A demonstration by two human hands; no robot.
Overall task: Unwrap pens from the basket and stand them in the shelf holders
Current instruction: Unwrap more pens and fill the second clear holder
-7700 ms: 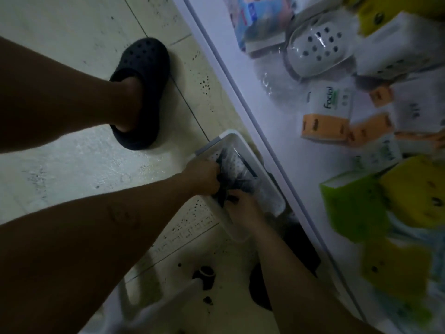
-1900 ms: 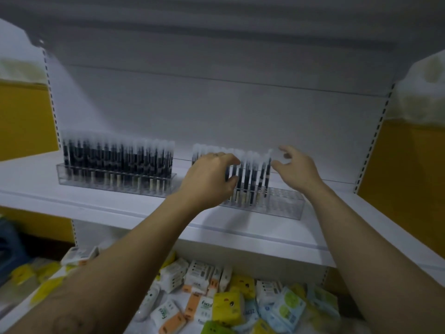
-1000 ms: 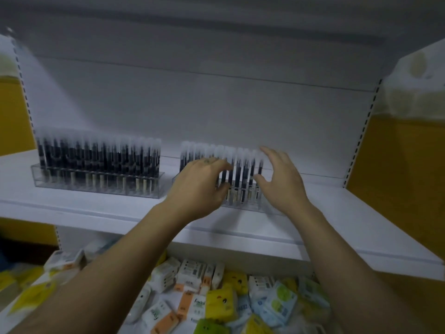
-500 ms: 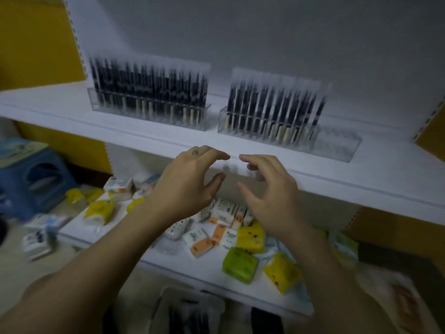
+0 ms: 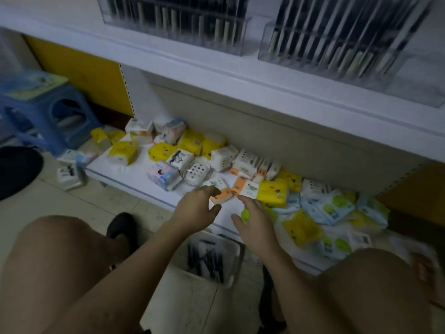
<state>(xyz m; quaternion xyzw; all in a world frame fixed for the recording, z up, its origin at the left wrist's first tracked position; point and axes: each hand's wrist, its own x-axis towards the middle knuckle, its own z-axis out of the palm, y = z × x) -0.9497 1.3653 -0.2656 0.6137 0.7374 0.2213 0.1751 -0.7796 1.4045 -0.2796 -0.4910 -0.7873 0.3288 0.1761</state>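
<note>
A white basket (image 5: 230, 280) stands on the floor between my knees, holding black pens (image 5: 207, 260) in clear wrap. My left hand (image 5: 196, 209) and my right hand (image 5: 255, 224) hover above it, side by side, fingers loosely curved and holding nothing. On the upper shelf (image 5: 277, 85) two clear holders stand: the left holder (image 5: 178, 19) full of upright black pens, the right holder (image 5: 337, 42) filled on its left part, with bare slots at its right end.
The lower shelf (image 5: 125, 174) carries several tissue packs in yellow, white, orange and green, plus a white perforated dish (image 5: 196, 171). A blue plastic stool (image 5: 45, 107) stands at left on the tiled floor. My knees frame the basket, and a black shoe (image 5: 121, 227) shows beside it.
Both hands left the right holder on the upper shelf and dropped to just above the basket. My view tilted down from the holders to the lower shelf and floor.
</note>
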